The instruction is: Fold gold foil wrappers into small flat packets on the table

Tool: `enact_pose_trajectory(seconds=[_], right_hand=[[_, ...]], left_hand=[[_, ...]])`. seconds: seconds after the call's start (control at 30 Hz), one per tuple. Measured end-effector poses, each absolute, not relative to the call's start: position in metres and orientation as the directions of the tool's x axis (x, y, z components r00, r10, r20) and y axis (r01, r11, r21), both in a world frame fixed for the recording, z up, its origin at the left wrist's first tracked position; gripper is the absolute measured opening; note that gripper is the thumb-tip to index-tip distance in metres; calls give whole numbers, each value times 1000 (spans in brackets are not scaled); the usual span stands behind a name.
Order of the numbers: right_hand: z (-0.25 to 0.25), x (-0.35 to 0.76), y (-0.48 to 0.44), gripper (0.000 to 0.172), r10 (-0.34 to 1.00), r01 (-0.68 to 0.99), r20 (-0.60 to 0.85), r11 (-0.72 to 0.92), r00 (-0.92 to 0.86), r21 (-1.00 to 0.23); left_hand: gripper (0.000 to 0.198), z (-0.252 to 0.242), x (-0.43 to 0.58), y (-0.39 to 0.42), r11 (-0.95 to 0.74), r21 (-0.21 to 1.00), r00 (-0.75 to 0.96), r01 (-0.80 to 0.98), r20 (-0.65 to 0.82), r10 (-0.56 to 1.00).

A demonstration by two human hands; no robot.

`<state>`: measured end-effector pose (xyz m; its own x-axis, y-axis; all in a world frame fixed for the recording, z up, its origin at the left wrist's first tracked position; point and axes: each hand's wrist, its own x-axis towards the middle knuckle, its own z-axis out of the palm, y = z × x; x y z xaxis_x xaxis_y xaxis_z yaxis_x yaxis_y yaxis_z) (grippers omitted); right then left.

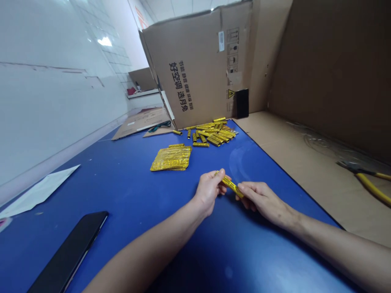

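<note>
Between my two hands, above the blue table [134,191], is a narrow shiny gold foil strip [231,185], rolled or folded lengthwise. My left hand [210,188] pinches its upper left end between thumb and fingers. At the lower right end, my right hand [259,199] grips it the same way. A stack of flat gold foil sheets [172,158] lies beyond my left hand. Farther back is a loose pile of similar narrow gold rolls [215,132]. Whether the strip holds anything inside, I cannot tell.
A tall cardboard box panel [201,73] stands at the back, with a black phone-like object [242,103] against it. A black phone [71,248] lies at front left, near a white paper sheet [42,191]. Yellow-handled pliers [368,183] rest on cardboard at right.
</note>
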<state>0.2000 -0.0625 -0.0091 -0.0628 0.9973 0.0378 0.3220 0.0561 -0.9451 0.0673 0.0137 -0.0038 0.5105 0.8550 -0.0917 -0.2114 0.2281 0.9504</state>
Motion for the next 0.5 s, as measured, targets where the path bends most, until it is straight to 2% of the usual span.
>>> enact_pose_trajectory(seconds=[0.2, 0.5], right_hand=[[-10, 198, -62, 40, 986, 317, 36, 88, -164, -944], [-6, 197, -63, 35, 992, 436, 44, 92, -119, -895]], left_hand=[[26, -5, 70, -6, 185, 968, 550, -170, -63, 833], [29, 1, 67, 3, 172, 969, 476, -178, -68, 877]])
